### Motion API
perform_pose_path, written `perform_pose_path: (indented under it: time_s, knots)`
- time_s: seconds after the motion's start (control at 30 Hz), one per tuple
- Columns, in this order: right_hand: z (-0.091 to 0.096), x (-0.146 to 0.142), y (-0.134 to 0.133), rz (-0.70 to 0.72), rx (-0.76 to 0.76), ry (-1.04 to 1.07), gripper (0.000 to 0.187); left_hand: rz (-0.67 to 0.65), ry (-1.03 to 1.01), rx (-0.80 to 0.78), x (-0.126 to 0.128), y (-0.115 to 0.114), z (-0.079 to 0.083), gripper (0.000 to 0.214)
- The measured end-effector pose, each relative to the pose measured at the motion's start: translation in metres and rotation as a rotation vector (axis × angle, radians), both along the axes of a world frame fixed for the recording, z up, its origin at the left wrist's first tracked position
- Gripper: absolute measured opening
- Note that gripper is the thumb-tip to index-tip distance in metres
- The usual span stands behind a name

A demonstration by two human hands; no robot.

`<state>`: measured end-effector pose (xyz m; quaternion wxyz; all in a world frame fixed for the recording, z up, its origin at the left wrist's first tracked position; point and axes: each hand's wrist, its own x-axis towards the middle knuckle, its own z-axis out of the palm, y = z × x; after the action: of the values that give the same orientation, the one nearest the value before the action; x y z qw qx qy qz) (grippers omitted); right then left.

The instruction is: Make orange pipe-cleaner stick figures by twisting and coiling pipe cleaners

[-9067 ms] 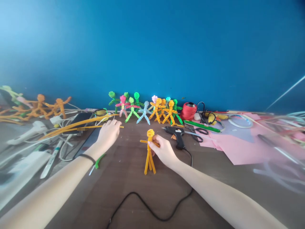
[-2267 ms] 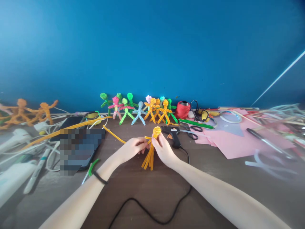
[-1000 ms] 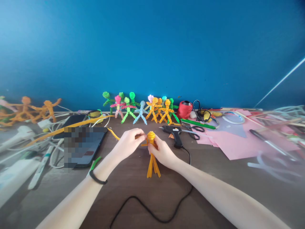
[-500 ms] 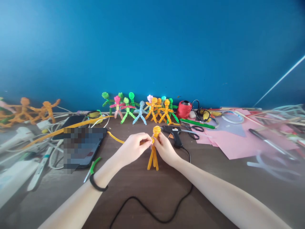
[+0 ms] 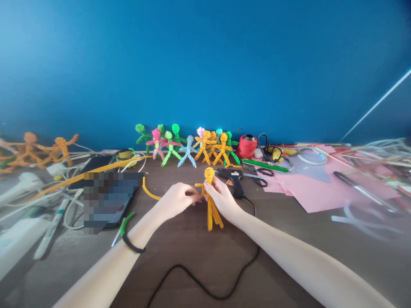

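Since half a second ago, the legs of the orange figure (image 5: 210, 209) have swung toward our right, and our left hand (image 5: 180, 199) has dropped slightly to its side. The figure stands tilted between our hands, just above or on the table (image 5: 180, 256); we cannot tell whether its leg ends touch. Our right hand (image 5: 223, 199) pinches it below the head, thumb in front, while our left seems to pinch the orange strand (image 5: 148, 192) near the body, the contact partly hidden. If the right grip loosens, we judge that the figure could twist with each pull and its wraps slip. The strand's free end curls beside the phone (image 5: 128, 199), so it might snag on that edge. The glue gun (image 5: 237, 182) lies just behind our right knuckles; a backward nudge could knock it.
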<state>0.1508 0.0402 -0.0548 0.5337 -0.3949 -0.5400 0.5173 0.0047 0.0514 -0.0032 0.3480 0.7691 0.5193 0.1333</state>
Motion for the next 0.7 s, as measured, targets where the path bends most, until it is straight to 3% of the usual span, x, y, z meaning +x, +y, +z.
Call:
perform_pose_path:
  time_s: [0.3, 0.53, 0.7]
  knots:
    - [0.004, -0.001, -0.007, 0.073, 0.034, -0.131, 0.012, 0.112, 0.188, 0.204, -0.007, 0.007, 0.004, 0.021]
    - [0.005, 0.003, -0.007, -0.021, 0.113, -0.396, 0.01, 0.151, 0.061, 0.276, -0.005, 0.003, 0.013, 0.02]
    - [0.005, 0.004, -0.005, -0.114, 0.122, -0.503, 0.012, 0.072, 0.001, 0.292, 0.001, -0.007, 0.023, 0.025]
